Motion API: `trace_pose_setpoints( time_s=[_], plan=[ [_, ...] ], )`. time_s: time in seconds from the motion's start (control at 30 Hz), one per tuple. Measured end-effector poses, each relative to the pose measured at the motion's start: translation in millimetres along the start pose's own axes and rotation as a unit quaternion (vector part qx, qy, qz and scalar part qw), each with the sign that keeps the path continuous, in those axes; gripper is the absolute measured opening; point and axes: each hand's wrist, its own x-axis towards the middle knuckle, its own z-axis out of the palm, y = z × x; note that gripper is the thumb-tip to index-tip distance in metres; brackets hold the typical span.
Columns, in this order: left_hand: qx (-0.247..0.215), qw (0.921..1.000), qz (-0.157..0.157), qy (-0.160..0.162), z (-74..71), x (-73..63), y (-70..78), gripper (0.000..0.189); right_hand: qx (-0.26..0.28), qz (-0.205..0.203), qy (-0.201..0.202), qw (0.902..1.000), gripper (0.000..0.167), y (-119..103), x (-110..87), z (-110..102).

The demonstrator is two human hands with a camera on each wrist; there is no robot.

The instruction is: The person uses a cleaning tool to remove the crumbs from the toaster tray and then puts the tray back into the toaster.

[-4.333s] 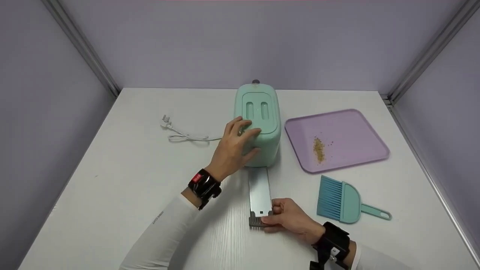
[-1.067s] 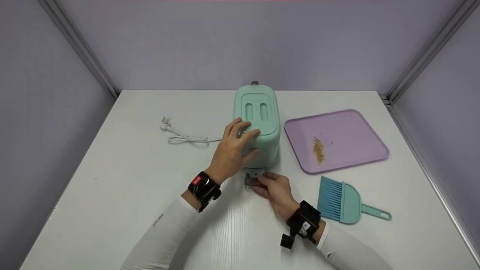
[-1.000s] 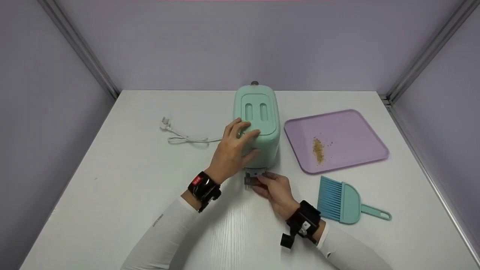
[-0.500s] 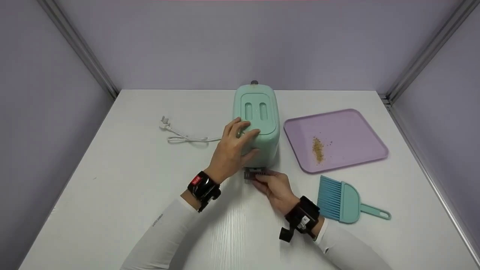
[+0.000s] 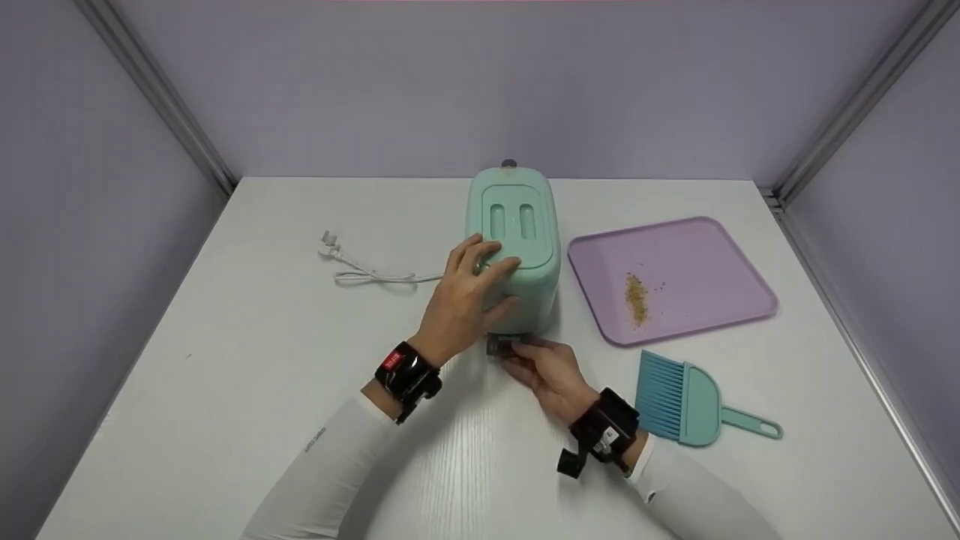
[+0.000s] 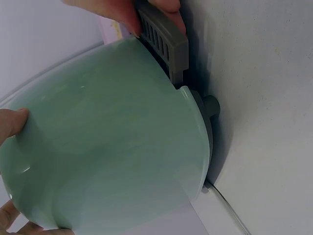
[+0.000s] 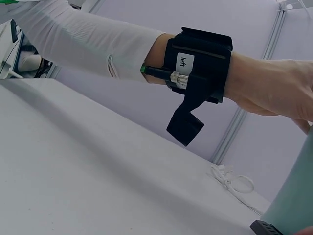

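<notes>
A mint-green toaster (image 5: 523, 281) stands lengthwise on the table, a dark knob at its far end. My left hand (image 5: 456, 307) holds it by the near left corner, fingers bent over the top and thumb against the near end. Low at that end, my right hand (image 5: 553, 377) pinches the grey ribbed handle of a crumb tray (image 5: 498, 346). Only this handle shows; the tray's metal plate is hidden inside the toaster. In the left wrist view, the crumb tray's handle (image 6: 177, 46) juts slightly from the toaster's (image 6: 98, 132) base.
Right of the toaster lies a lilac tray (image 5: 720, 262) with a small heap of brown crumbs (image 5: 636, 300). In front of it rests a teal hand brush (image 5: 699, 405). A bundled white power cord (image 5: 375, 277) with its plug lies to the left.
My right hand has pushed the crumb tray away from me into the toaster; its long metal plate has gone from sight. My left hand has stayed on the toaster.
</notes>
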Motion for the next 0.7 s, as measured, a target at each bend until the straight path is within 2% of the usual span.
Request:
trace_pose_setpoints(
  time_s=[0.2, 0.7],
  plan=[
    [-0.001, 1.0, 0.0, 0.0, 0.5, 0.1, -0.7, 0.048, 0.007, -0.003, 0.006, 1.0, 0.044, -0.2, 1.3, 1.1],
    [0.0, 1.0, 0.003, 0.005, 1.6, -0.4, -0.2, 0.047, 0.037, -0.021, 0.05, 0.9978, 0.042, -1.8, 8.8, 7.6]
  ],
)
